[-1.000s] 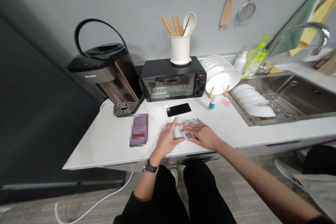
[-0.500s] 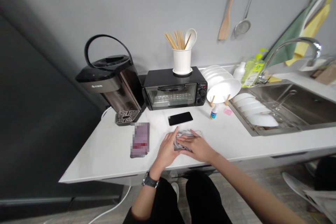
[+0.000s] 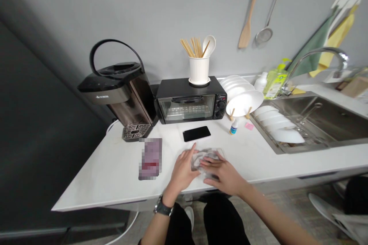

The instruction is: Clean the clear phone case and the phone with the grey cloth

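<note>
Crumpled clear plastic bag [image 3: 207, 155] on white table [image 3: 115, 176] near its front edge, just in front of black phone [image 3: 196, 133], right hand [image 3: 225, 174] spread flat on top of bag, left hand [image 3: 184, 169] cupped against bag's left side, grasp not discernible, toaster oven [image 3: 189, 99] behind.

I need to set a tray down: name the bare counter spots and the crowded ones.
Bare: counter left of the pixelated packet, before the water boiler; also the front strip from the right hand to the sink. Crowded: phone, toaster oven, plates.
</note>
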`<state>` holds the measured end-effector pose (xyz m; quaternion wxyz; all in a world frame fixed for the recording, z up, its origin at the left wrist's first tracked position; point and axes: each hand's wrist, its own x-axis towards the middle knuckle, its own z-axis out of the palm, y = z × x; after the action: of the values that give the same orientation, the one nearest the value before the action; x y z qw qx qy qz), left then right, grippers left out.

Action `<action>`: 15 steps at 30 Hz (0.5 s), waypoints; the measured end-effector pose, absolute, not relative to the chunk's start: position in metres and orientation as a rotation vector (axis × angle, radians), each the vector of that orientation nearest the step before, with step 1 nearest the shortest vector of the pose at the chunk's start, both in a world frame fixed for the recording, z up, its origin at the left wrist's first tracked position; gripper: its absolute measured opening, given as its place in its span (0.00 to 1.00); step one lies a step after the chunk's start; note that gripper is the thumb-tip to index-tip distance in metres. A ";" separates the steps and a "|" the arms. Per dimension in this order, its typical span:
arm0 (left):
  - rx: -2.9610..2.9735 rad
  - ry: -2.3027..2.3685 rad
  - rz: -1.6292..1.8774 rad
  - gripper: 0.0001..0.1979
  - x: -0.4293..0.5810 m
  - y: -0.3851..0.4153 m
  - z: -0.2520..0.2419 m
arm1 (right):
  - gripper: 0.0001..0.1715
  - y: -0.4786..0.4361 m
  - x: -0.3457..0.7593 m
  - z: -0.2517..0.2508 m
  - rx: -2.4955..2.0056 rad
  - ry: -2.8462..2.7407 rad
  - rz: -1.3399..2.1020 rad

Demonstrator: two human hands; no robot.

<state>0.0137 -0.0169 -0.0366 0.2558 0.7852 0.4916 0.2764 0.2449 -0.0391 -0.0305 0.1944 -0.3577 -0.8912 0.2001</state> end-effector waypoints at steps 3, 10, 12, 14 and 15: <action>2.136 1.328 0.746 0.55 0.011 -0.016 -0.039 | 0.30 -0.023 0.215 -0.028 -0.960 -2.469 0.582; 2.119 1.363 0.743 0.53 0.011 -0.017 -0.038 | 0.28 -0.016 0.264 -0.026 -1.176 -2.466 0.432; 2.117 1.387 0.726 0.54 0.013 -0.017 -0.038 | 0.26 -0.022 0.287 -0.025 -1.258 -2.448 0.375; 2.119 1.398 0.713 0.54 0.014 -0.017 -0.037 | 0.25 -0.027 0.298 -0.025 -1.251 -2.452 0.358; 2.118 1.400 0.710 0.53 0.014 -0.016 -0.037 | 0.25 -0.030 0.298 -0.025 -1.220 -2.455 0.373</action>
<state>0.0143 -0.0164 -0.0373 0.2500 0.7779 0.5140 0.2609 0.2983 -0.0304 -0.0248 0.1864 -0.4334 -0.8717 0.1325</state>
